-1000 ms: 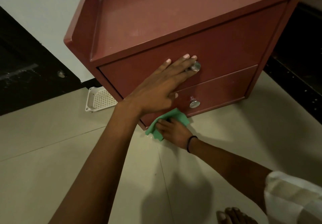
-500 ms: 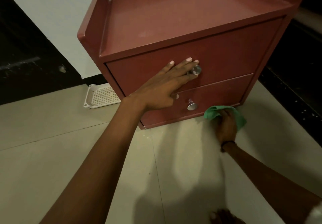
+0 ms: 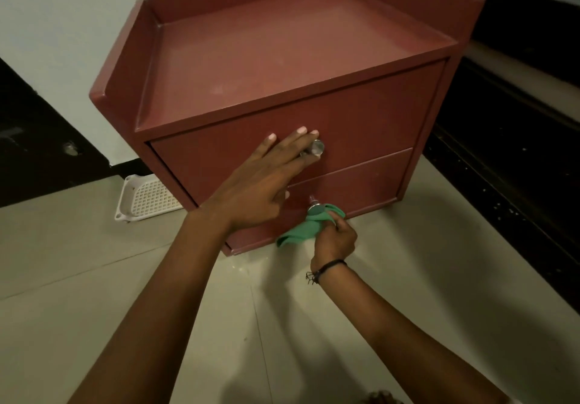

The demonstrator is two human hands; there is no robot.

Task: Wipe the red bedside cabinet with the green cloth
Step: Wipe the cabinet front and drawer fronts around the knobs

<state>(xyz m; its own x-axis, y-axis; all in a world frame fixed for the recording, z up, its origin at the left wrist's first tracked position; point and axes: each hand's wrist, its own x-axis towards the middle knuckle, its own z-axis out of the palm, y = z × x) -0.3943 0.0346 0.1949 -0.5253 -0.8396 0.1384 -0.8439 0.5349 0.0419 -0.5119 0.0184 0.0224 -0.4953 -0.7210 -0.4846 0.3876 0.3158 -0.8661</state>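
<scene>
The red bedside cabinet [image 3: 282, 58] stands on the tiled floor, with a raised rim round its top and two drawers, each with a metal knob. My left hand [image 3: 263, 184] lies flat with fingers spread on the upper drawer front, its fingertips beside the upper knob [image 3: 316, 147]. My right hand [image 3: 334, 240] grips the bunched green cloth [image 3: 301, 231] and holds it against the lower drawer, just under the lower knob [image 3: 316, 208]. Part of the cloth hangs down to the left of that hand.
A white perforated plastic tray [image 3: 147, 198] lies on the floor behind the cabinet's left side. A white wall stands behind the cabinet. Dark floor bands run at the far left and along the right. Pale tiles spread in front.
My right hand has carried the cloth from the cabinet's lower right corner back leftward to the lower knob. My left hand stays pressed on the upper drawer. The view has pulled back.
</scene>
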